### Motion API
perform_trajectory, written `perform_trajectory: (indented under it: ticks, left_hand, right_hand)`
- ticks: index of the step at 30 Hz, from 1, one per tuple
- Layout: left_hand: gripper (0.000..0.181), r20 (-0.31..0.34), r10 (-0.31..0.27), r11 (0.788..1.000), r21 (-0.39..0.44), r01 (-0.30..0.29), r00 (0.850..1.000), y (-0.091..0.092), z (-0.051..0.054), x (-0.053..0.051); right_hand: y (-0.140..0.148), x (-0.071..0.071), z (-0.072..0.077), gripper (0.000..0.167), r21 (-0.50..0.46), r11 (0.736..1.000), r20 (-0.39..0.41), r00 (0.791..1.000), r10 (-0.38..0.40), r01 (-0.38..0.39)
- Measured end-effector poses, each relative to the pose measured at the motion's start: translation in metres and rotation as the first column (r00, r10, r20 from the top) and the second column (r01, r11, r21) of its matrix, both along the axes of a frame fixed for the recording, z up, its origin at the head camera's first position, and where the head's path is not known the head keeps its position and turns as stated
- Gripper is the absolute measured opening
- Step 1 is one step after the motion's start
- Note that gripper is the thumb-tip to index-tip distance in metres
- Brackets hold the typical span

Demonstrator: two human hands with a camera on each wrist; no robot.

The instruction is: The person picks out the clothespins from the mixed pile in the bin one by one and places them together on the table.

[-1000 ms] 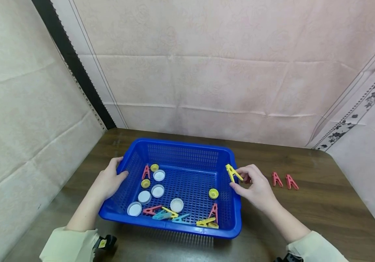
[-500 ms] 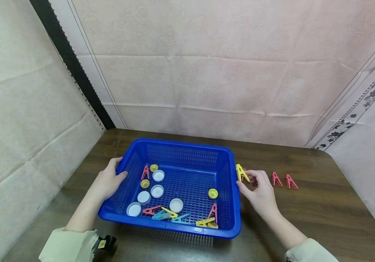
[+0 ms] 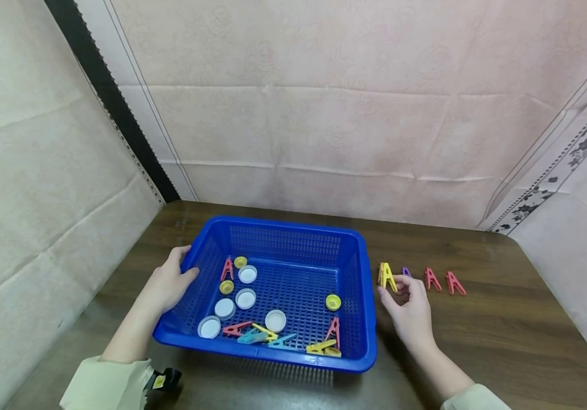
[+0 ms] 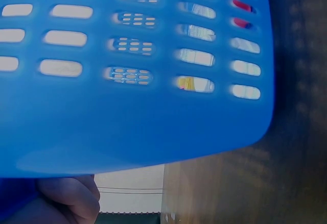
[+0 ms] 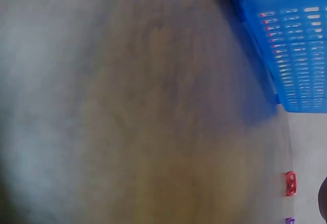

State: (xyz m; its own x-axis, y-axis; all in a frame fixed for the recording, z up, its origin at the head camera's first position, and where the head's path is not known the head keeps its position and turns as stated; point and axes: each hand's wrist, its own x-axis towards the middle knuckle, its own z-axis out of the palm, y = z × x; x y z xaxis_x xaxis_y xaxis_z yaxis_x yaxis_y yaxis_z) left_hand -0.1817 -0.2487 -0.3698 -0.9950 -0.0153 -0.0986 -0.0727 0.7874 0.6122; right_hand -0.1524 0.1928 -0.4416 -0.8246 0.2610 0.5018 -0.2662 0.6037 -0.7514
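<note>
Evidently, the right hand pinches a yellow clothespin between thumb and fingers, just right of the blue basket; whether the clothespin touches the tabletop cannot be told. Farther right lie a purple clothespin, partly hidden behind the fingers, and two red clothespins. The left hand grips the basket's left rim, thumb over the inner side. Inside are white caps, yellow caps and more clothespins. The yellow clothespin looks like light, stiff plastic, probably smooth but not fragile; a gentle two-sided pinch should suffice, since hard squeezing of its legs may spread the tip. The basket seems light and firm, best held by its rim.
</note>
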Motion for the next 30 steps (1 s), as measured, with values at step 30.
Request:
perform_trajectory:
  ticks: [30]
  left_hand:
    - [0.06, 0.01, -0.009, 1.0, -0.008, 0.009, 1.0, -0.001, -0.001, -0.001]
  right_hand:
    - [0.015, 0.002, -0.027, 0.035, 0.267, 0.959, 0.37, 0.909, -0.189, 0.09]
